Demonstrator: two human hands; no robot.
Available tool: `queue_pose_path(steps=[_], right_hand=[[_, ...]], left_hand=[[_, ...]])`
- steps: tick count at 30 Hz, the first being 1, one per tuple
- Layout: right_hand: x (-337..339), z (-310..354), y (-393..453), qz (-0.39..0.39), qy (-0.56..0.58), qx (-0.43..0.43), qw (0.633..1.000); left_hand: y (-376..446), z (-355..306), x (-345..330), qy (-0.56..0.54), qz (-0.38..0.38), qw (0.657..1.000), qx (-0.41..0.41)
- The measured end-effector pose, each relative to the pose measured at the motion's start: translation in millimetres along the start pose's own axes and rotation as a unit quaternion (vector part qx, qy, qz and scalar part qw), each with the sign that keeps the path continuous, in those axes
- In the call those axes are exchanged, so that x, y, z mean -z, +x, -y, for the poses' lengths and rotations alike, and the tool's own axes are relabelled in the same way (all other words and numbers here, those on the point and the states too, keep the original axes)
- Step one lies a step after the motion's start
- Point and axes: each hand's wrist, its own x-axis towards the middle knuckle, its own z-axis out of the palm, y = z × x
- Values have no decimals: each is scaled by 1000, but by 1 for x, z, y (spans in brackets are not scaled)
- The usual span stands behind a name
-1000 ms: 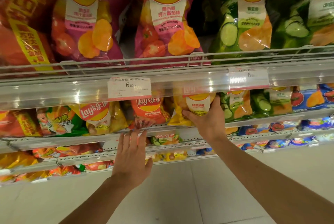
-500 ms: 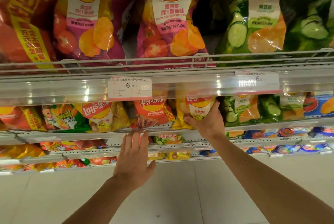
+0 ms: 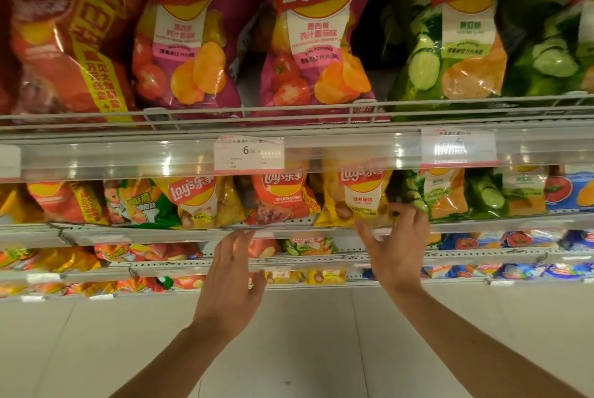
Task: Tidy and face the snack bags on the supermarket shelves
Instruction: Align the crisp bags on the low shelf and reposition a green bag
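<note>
While both open hands reach up, right hand (image 3: 397,249) touches yellow Lay's bag (image 3: 355,198).

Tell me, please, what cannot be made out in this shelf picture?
Head view only:
- Right price label: figures washed out by glare.
- Yellow bag: top hidden behind the shelf rail.
- Right hand: motion-blurred; whether its fingers touch the yellow bag is unclear.
- Lowest-shelf bags: too small to read.

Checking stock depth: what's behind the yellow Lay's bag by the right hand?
Behind the yellow Lay's bag only dark shelf shadow shows; the bag itself covers whatever stands behind it.
</note>
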Motion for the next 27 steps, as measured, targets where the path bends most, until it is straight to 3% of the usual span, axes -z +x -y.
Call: queue_pose_path(steps=[2, 10, 19, 27], right_hand=[[-1, 7, -24, -26, 13, 9, 1000], [-45, 76, -67, 95, 89, 35, 991], [-107, 116, -27, 112, 103, -19, 988], [-117, 103, 6, 156, 83, -54, 983]], left_hand=[[-7, 11, 9, -32, -40, 998, 27], [4, 58, 53, -148, -149, 969, 132], [69, 80, 76, -352, -79, 927, 102], [108, 99, 63, -351, -9, 924, 152]])
